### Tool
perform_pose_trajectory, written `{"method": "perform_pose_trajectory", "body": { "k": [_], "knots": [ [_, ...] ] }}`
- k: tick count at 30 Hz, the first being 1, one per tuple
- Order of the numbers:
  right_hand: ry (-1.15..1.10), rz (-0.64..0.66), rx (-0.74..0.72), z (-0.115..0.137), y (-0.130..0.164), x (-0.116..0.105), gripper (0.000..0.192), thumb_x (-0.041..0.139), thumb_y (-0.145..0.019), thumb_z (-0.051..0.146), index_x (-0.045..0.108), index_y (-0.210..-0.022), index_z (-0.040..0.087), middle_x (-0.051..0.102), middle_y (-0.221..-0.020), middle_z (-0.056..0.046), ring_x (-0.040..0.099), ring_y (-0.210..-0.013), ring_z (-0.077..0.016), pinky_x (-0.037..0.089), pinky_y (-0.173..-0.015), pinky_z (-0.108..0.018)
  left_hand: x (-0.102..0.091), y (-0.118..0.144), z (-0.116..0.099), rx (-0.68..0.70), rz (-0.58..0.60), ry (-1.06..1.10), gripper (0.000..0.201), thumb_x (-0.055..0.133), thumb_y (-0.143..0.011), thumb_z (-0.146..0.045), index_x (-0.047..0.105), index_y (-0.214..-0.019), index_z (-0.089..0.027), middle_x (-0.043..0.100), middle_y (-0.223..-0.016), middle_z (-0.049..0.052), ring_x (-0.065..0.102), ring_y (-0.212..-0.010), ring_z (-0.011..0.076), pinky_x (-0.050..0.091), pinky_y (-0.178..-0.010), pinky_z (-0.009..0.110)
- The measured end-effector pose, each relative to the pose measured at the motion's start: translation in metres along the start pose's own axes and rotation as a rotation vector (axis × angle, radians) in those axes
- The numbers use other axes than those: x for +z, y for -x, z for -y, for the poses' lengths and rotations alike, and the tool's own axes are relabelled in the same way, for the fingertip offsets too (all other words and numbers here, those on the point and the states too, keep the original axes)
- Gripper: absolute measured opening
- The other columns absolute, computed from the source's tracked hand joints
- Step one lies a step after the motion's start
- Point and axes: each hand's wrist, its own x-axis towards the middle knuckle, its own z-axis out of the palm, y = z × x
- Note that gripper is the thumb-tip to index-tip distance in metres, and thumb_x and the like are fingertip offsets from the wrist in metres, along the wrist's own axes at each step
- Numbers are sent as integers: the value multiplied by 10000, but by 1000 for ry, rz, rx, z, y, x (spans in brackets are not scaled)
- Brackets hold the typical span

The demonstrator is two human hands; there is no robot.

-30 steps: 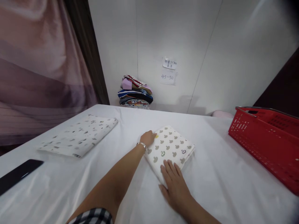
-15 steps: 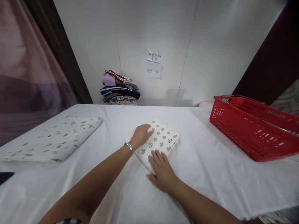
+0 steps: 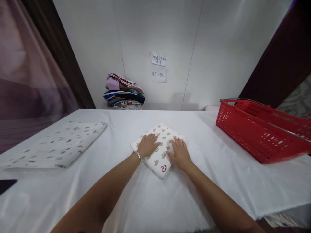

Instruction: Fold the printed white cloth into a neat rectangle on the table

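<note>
A folded white cloth (image 3: 157, 161) printed with grey-green mushroom shapes lies in the middle of the table, one corner pointing toward me. My left hand (image 3: 147, 145) rests flat on its left side, fingers stretched out, a silver bracelet at the wrist. On the right side of the cloth lies my right hand (image 3: 180, 154), palm down with the fingers a little spread. Both hands touch the top of the cloth and hold nothing. A red mushroom outline shows near the front corner.
Another white cloth (image 3: 73, 139) with dark marks is spread at the left of the white-covered table (image 3: 111, 194). A red plastic basket (image 3: 252, 136) stands at the right. A stack of folded fabrics (image 3: 125, 92) sits at the back, beside paper signs (image 3: 159, 74) on the wall.
My right hand has moved from the front edge up onto the cloth's right side, uncovering the front corner. My left hand has shifted slightly and lies flatter.
</note>
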Motion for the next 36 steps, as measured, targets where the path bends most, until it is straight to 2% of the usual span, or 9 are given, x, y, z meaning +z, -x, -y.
{"method": "perform_pose_trajectory", "body": {
  "k": [4,8,11,14,19,25,31,36],
  "knots": [
    [7,84,88,-17,-1,15,636,303,-905,509,338,-1384,92,229,-1489,-148,126,-1383,-284,144,-1091,-446,3,0,1,-10,-11,5,421,346,-906,-470,475,-1261,-282,447,-1382,34,350,-1291,230,243,-1070,441],
    [3,116,121,-15,1,16,635,291,-899,530,334,-1387,127,215,-1498,-124,100,-1389,-272,116,-1094,-439,3,0,1,-13,-7,23,424,349,-904,-471,474,-1262,-281,441,-1386,35,342,-1295,233,230,-1075,445],
    [7,148,155,-15,-11,6,639,315,-887,540,346,-1379,134,238,-1489,-129,124,-1382,-281,93,-1092,-457,1,0,0,-22,3,40,419,347,-906,-462,478,-1257,-275,439,-1387,42,337,-1298,234,221,-1077,448],
    [39,100,224,-24,-31,-1,658,312,-888,536,313,-1392,113,208,-1497,-142,101,-1385,-280,79,-1093,-446,0,1,-1,-38,12,70,410,368,-897,-460,482,-1252,-290,436,-1390,33,329,-1304,238,201,-1089,442],
    [22,107,364,-47,-48,14,655,299,-895,501,272,-1409,94,195,-1498,-147,106,-1385,-267,164,-1077,-428,-1,1,-2,-68,45,100,439,366,-893,-474,463,-1277,-284,409,-1411,31,303,-1320,237,181,-1096,446],
    [-82,10,319,-63,-45,37,692,320,-870,519,299,-1400,75,217,-1491,-146,101,-1387,-270,188,-1089,-400,-2,2,-2,-45,16,85,445,362,-894,-473,468,-1272,-261,433,-1392,40,328,-1302,229,206,-1082,456],
    [-215,-90,299,-70,-44,46,744,334,-839,560,330,-1385,55,227,-1487,-146,119,-1385,-269,163,-1114,-400,0,5,-3,-55,5,91,447,362,-894,-477,471,-1271,-264,441,-1384,34,329,-1301,235,201,-1084,449],
    [-242,-112,274,-75,-44,49,727,352,-832,555,356,-1374,70,255,-1477,-143,146,-1378,-279,169,-1115,-427,-7,0,-2,-59,26,141,426,366,-889,-490,513,-1221,-268,450,-1375,35,343,-1289,228,207,-1078,443]
  ]
}}
